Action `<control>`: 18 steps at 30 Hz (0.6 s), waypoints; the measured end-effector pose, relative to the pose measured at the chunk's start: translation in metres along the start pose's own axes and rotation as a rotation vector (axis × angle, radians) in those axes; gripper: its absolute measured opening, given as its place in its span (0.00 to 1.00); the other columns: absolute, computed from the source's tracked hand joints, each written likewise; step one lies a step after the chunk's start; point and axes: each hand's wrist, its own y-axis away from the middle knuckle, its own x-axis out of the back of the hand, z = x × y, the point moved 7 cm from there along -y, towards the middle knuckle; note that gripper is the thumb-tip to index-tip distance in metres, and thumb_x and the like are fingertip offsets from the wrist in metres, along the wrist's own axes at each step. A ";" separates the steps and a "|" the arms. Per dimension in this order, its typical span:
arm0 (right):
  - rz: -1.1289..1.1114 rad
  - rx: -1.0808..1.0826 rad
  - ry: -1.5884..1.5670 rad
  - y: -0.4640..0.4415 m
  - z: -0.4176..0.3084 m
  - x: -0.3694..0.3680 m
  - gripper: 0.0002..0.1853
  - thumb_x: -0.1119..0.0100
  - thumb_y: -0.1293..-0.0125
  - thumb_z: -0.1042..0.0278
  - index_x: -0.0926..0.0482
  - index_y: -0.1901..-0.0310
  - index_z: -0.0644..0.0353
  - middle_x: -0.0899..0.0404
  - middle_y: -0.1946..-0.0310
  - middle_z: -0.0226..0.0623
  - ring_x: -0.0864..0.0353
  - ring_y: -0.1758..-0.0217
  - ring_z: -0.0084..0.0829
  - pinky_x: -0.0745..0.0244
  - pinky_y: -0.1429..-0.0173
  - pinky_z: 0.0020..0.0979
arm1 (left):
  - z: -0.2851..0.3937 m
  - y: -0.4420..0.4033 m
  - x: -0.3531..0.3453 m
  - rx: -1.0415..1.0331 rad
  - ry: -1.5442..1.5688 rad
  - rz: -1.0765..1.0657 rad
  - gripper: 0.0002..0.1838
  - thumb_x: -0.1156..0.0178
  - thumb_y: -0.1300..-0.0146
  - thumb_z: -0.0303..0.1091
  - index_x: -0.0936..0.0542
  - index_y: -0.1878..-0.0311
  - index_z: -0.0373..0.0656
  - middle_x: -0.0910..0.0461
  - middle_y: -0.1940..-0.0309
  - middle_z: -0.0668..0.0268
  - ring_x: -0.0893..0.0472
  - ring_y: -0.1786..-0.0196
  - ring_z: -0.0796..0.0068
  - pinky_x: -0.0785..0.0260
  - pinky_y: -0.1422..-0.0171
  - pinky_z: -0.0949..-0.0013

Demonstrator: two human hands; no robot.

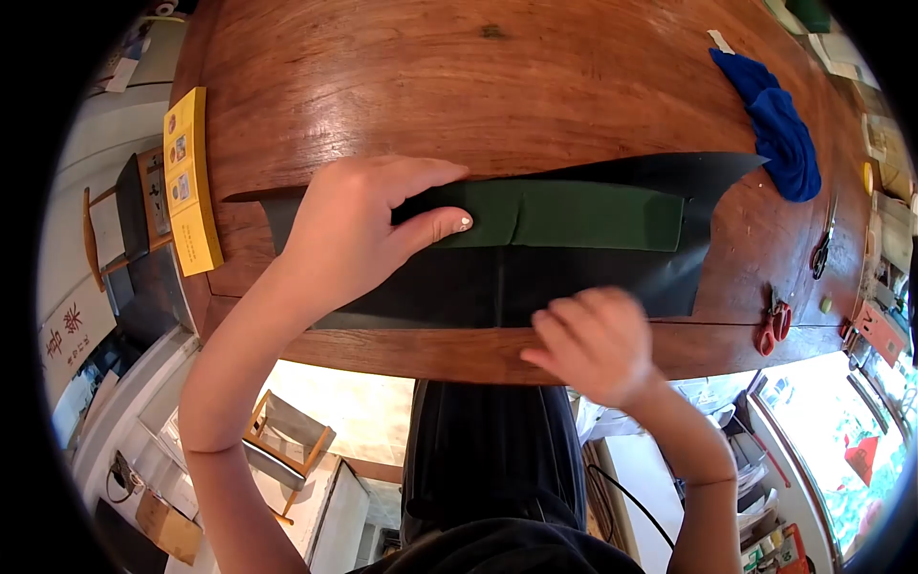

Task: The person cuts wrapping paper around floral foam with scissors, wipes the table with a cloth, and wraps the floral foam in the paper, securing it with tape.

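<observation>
Brown wood grain is shown across the table [382, 77], on whose left edge a yellow box [191, 182] is laid. Next, the left forearm [244, 368] is angled up and inward from a bent elbow, and the left hand [354, 220] is set over the left part of a green strip [602, 215], its thumb laid on the face and its index finger stretched along the far edge; whether the strip is clamped or only pressed cannot be told. Beneath, a black sheet [421, 297] is spread along the table's near edge, its far corners curled up. Both pieces can be judged light and thin, the sheet springy and perhaps slippery, the strip softer and easily marked, since a crooked crease is seen near its middle. The strip would best be held flat, by spread fingers either side of that crease, and the sheet by its corners. Farther right, the right hand [598, 344] is held well apart from the left, blurred, fingers curled, above the sheet's near edge; nothing is seen in it, and whether thumb and fingertips meet cannot be told. Red scissors [774, 323] and a blue cloth [775, 124] are placed beyond.
</observation>
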 end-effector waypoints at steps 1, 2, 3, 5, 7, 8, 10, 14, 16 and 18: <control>-0.150 -0.063 -0.012 0.006 -0.004 -0.024 0.21 0.32 0.45 0.56 0.18 0.54 0.63 0.23 0.55 0.42 0.24 0.53 0.42 0.26 0.47 0.42 | -0.001 -0.001 0.000 0.007 -0.004 -0.007 0.20 0.27 0.45 0.35 0.16 0.50 0.38 0.14 0.61 0.53 0.14 0.63 0.63 0.25 0.57 0.70; -0.143 -0.078 -0.002 0.015 -0.002 -0.037 0.21 0.33 0.45 0.58 0.19 0.54 0.64 0.23 0.55 0.42 0.25 0.52 0.41 0.26 0.47 0.42 | -0.002 -0.002 -0.001 0.011 -0.008 -0.013 0.20 0.27 0.45 0.34 0.16 0.50 0.38 0.14 0.60 0.53 0.14 0.62 0.63 0.25 0.57 0.70; -0.136 -0.091 0.007 0.022 0.001 -0.050 0.21 0.34 0.45 0.59 0.19 0.53 0.65 0.23 0.55 0.42 0.25 0.52 0.41 0.26 0.47 0.41 | 0.000 -0.002 -0.001 -0.002 -0.001 0.000 0.20 0.27 0.45 0.34 0.16 0.49 0.38 0.14 0.60 0.53 0.14 0.62 0.63 0.25 0.56 0.70; -0.137 -0.024 0.073 0.027 0.003 -0.061 0.20 0.36 0.46 0.61 0.19 0.54 0.66 0.22 0.55 0.43 0.25 0.52 0.41 0.27 0.47 0.40 | 0.002 0.000 0.000 -0.023 0.011 0.022 0.20 0.27 0.44 0.34 0.16 0.49 0.38 0.14 0.60 0.53 0.14 0.62 0.62 0.24 0.56 0.70; -0.154 0.123 0.187 0.031 -0.001 -0.065 0.18 0.38 0.48 0.64 0.19 0.57 0.66 0.22 0.56 0.43 0.25 0.53 0.41 0.27 0.48 0.40 | 0.002 0.002 -0.001 -0.009 -0.013 0.020 0.19 0.28 0.44 0.33 0.16 0.49 0.38 0.14 0.60 0.53 0.14 0.62 0.62 0.24 0.56 0.70; -0.154 0.167 0.185 0.031 -0.003 -0.065 0.17 0.38 0.48 0.66 0.19 0.58 0.66 0.22 0.57 0.43 0.24 0.54 0.41 0.26 0.49 0.40 | 0.002 0.001 -0.001 -0.008 -0.025 0.019 0.19 0.28 0.44 0.33 0.16 0.50 0.38 0.14 0.60 0.53 0.14 0.62 0.62 0.24 0.56 0.70; -0.155 0.263 0.186 0.026 -0.005 -0.060 0.14 0.38 0.49 0.69 0.19 0.60 0.66 0.22 0.61 0.43 0.22 0.57 0.41 0.25 0.52 0.40 | 0.004 0.001 -0.001 -0.022 -0.034 0.012 0.19 0.28 0.43 0.32 0.17 0.49 0.38 0.14 0.60 0.54 0.14 0.63 0.62 0.24 0.57 0.70; -0.047 0.238 0.207 0.006 -0.007 -0.033 0.13 0.39 0.52 0.71 0.18 0.64 0.67 0.22 0.63 0.44 0.21 0.62 0.41 0.25 0.58 0.38 | 0.006 0.004 -0.002 -0.033 -0.077 -0.024 0.26 0.26 0.47 0.36 0.20 0.44 0.38 0.15 0.55 0.53 0.15 0.58 0.60 0.24 0.52 0.68; 0.027 0.189 0.242 -0.012 -0.008 -0.012 0.12 0.40 0.51 0.71 0.18 0.64 0.67 0.22 0.65 0.44 0.21 0.64 0.41 0.25 0.61 0.36 | 0.011 0.008 -0.001 -0.088 -0.113 -0.079 0.38 0.23 0.54 0.42 0.24 0.39 0.38 0.19 0.48 0.52 0.19 0.49 0.56 0.28 0.43 0.64; 0.095 0.132 0.291 -0.031 -0.003 0.006 0.11 0.37 0.51 0.73 0.20 0.65 0.67 0.24 0.70 0.42 0.24 0.70 0.37 0.29 0.67 0.32 | 0.019 0.013 -0.001 -0.136 -0.167 -0.125 0.50 0.20 0.62 0.47 0.29 0.34 0.38 0.23 0.42 0.52 0.24 0.41 0.52 0.34 0.34 0.59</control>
